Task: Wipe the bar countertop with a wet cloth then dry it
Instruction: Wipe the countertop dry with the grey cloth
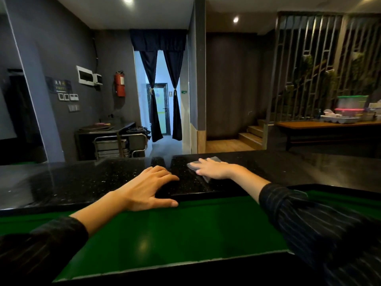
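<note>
at centre frame the right hand (214, 169) presses a grey cloth (203, 164) flat on the black countertop (82, 182), fingers straight and slightly spread. left of it, the left hand (147, 187) rests on the counter's near edge, fingers loosely apart.

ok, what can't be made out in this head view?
Head view:
- Grey cloth: mostly hidden under the right hand; wet or dry cannot be told.
- Black countertop: both ends cut off by the frame edges.
- Wall panel labels: too small to read.
- Containers on the far table: contents blurred.
</note>
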Motion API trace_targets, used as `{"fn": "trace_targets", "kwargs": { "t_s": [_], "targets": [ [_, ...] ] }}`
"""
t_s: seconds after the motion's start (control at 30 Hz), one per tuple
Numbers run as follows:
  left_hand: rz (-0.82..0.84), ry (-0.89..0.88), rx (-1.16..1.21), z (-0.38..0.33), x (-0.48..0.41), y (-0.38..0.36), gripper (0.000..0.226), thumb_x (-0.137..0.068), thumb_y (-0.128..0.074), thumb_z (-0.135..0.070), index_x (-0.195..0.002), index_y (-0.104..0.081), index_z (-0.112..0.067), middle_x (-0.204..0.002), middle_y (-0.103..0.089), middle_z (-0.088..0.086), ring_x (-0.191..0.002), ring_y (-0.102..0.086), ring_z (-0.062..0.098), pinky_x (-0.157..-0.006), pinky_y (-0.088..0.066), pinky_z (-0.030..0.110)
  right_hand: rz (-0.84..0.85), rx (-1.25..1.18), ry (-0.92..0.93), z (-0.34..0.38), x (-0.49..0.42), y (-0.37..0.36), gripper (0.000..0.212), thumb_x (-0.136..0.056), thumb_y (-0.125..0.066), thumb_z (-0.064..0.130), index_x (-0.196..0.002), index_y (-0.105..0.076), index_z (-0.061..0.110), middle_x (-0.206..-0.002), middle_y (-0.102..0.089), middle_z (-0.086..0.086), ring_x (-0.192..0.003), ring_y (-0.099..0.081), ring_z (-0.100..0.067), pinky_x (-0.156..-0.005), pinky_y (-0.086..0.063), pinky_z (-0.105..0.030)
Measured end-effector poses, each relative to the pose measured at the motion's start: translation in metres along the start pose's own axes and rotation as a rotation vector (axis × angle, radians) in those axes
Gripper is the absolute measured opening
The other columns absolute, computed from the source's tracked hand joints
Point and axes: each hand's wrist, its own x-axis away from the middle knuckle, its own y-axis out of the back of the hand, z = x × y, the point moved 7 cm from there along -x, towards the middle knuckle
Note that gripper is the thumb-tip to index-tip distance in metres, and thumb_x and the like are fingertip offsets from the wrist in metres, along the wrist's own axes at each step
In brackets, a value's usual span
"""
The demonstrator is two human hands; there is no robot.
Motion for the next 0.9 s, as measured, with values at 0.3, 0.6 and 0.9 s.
{"fn": "trace_targets", "kwargs": {
  "t_s": [0.3,0.6,0.9],
  "targets": [
    [-0.034,0.063,0.001,0.006,-0.005,-0.005,0.079,-0.074,-0.034,-0.082,-0.137,-0.044,-0.035,-0.136,-0.051,-0.013,-0.125,-0.038,0.007,-0.110,-0.030,0.037,-0.006,-0.013,-0.206,0.003,-0.095,0.017,0.055,-0.100,-0.020,0.053,-0.152,-0.006,0.040,-0.164,0.004,-0.004,-0.150,0.004,-0.033,-0.115,-0.003,-0.066],
    [0.022,0.126,0.056,0.007,-0.002,-0.008,0.075,-0.077,-0.038,-0.079,-0.139,-0.040,-0.037,-0.141,-0.047,-0.008,-0.123,-0.040,0.012,-0.104,-0.037,0.042,0.043,0.058,0.103,0.070,-0.080,-0.001,0.058,-0.099,-0.020,0.051,-0.154,-0.007,0.036,-0.164,0.000,-0.006,-0.151,0.005,-0.029,-0.120,0.001,-0.055],
    [0.012,0.133,0.029,0.010,-0.004,-0.011,0.077,-0.075,-0.033,-0.082,-0.138,-0.039,-0.039,-0.139,-0.048,-0.012,-0.124,-0.040,0.009,-0.107,-0.033,0.042,-0.027,-0.027,-0.140,0.008,-0.107,0.011,0.055,-0.098,-0.017,0.055,-0.151,-0.012,0.045,-0.163,-0.006,0.004,-0.151,-0.002,-0.029,-0.117,0.001,-0.062]
  ]
}}
